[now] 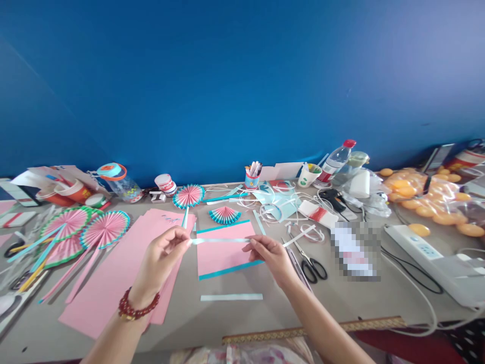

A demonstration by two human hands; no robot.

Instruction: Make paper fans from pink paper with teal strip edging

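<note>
Between my two hands a narrow pale strip (222, 240) is stretched level, likely paper or tape. My left hand (170, 248) pinches its left end; my right hand (268, 253) pinches the right end. Under the strip lies a pink paper sheet (227, 263) with blue bands along its top and bottom edges. Nearer me, a second pale strip (231, 297) rests flat on the table. Beyond my left hand is a round pleated pink and blue paper fan (188, 195) on a stick. A half-round pleated piece (225, 215) lies behind the pink sheet.
Large pink sheets (113, 275) and finished-looking paper fans (106, 229) lie on the left. Black-handled scissors (313, 269) sit right of my right hand. A bottle (335, 163), a pen cup (252, 177) and a power strip (428, 263) stand farther off. A patterned ruler-like strip (314, 329) runs along the front edge.
</note>
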